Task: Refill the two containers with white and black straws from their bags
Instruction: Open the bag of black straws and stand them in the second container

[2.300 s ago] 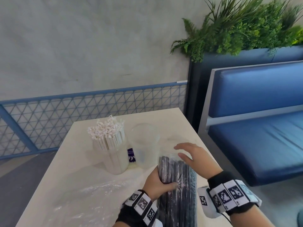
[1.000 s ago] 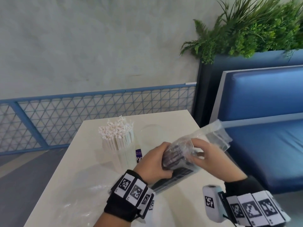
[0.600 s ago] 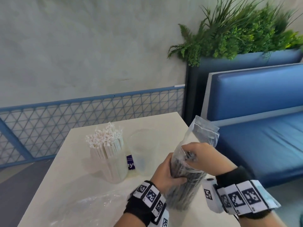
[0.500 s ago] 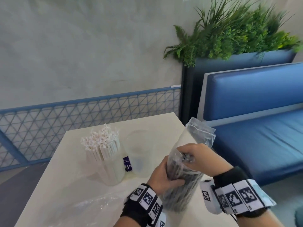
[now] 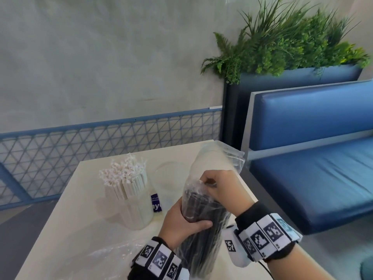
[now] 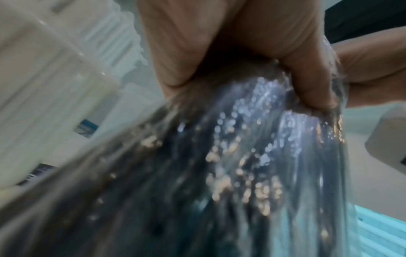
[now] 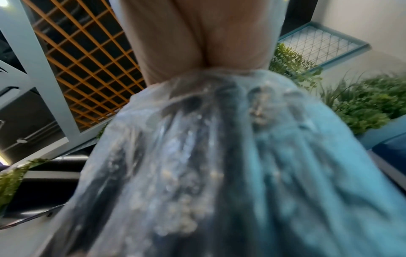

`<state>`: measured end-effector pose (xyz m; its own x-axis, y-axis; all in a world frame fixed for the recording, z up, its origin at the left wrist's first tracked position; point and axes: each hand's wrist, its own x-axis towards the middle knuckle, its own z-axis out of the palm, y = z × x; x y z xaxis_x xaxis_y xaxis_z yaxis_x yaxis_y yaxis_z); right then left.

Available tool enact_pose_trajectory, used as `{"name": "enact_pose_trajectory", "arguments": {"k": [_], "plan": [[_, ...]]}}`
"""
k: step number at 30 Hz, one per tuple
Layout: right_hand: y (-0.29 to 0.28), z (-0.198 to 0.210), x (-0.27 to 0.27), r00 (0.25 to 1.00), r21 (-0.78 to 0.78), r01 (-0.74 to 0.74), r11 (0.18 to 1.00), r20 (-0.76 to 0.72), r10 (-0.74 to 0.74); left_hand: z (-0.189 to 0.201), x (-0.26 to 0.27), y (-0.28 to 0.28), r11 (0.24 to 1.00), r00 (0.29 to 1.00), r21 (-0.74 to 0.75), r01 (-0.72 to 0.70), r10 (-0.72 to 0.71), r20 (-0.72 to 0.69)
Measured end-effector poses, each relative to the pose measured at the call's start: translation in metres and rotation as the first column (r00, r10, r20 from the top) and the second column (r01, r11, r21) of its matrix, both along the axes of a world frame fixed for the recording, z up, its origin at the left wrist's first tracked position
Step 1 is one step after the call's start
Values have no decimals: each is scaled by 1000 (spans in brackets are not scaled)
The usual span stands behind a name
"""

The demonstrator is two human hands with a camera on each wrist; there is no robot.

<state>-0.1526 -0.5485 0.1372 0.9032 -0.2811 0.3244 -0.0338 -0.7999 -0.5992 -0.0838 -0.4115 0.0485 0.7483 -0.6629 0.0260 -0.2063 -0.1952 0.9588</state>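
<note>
A clear bag of black straws [image 5: 202,247] stands nearly upright above the front of the cream table [image 5: 66,229]. My left hand [image 5: 181,221] grips the bag round its middle. My right hand [image 5: 212,182] pinches the plastic at the straws' upper ends, and the bag's loose mouth [image 5: 222,156] rises above it. Both wrist views show the bag up close: the bag [image 6: 241,173] under my left hand [image 6: 241,73], and the bag [image 7: 219,156] under my right hand [image 7: 197,43]. A clear container packed with white straws [image 5: 129,199] stands to the left, an empty clear container [image 5: 171,176] beside it.
A crumpled empty plastic bag [image 5: 109,257] lies on the table's near left. A small purple label [image 5: 156,204] sits between the containers. A blue bench [image 5: 302,178] and a planter with greenery [image 5: 282,47] are close on the right. A blue mesh railing [image 5: 101,142] runs behind the table.
The bag of black straws went from lying on the table to upright between both hands. My right hand moved from above it to pinching its top.
</note>
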Motion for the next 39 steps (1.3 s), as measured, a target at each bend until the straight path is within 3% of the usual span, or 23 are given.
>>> {"name": "enact_pose_trajectory", "arguments": {"k": [5,15,22,31,39], "plan": [[23,12,30,996,78,-72,994,50,68,10,9,30,988,988,-52,-146,143,-58],[64,47,72,929,220,-172,960,359,84,32,27,86,941,946,-122,-316,321,31],[99,17,83,983,200,-170,965,108,150,22,35,108,910,913,-136,-392,404,67],[113,-22,106,982,424,-133,896,178,61,1,41,105,909,905,-73,-410,415,88],[107,3,111,958,515,-227,827,271,94,-6,51,102,893,890,-47,-447,449,76]]}}
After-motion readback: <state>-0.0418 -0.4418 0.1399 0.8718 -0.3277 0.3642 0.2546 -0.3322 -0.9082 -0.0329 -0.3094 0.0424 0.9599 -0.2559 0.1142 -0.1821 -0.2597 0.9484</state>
